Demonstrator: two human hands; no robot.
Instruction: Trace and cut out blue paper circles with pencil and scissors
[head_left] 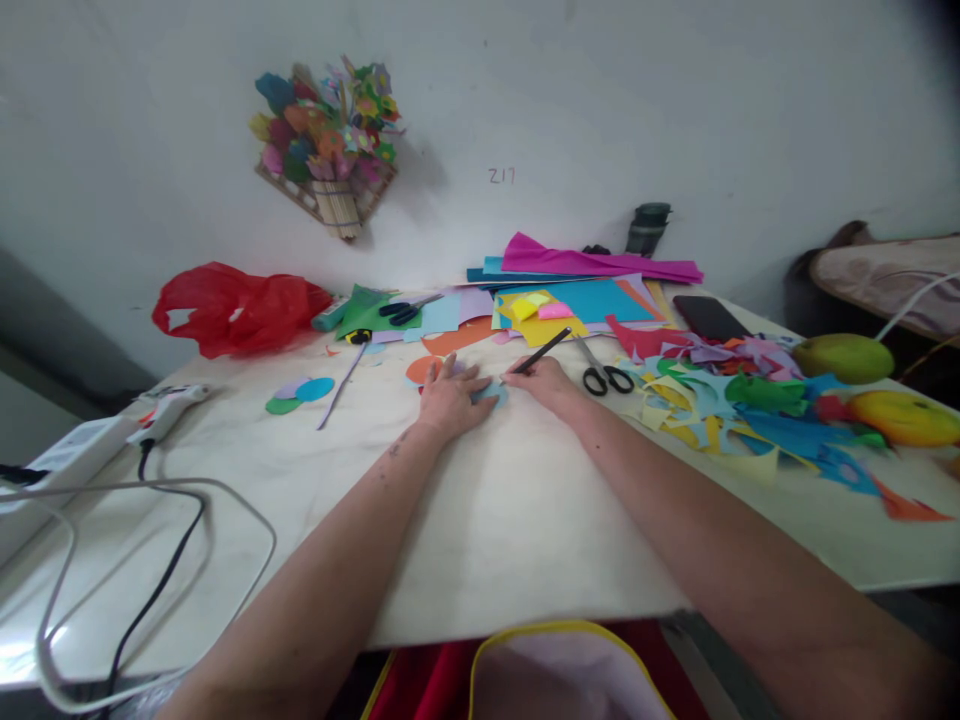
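Observation:
My right hand grips a dark pencil, its lower end down at a small light-blue paper circle. My left hand lies on the table with its fingers stretched over that circle. Partly hidden behind the left hand are an orange paper circle and other coloured rounds. Close to the right hand lie black-handled scissors, their blades pointing away. Left of the hands, several overlapping paper circles in blue, green and purple rest on the white table.
Paper scraps and mangoes spread over the right side. Coloured sheets are stacked at the back, near a phone. A red plastic bag sits back left. A glue gun, power strip and loose cables occupy the left edge.

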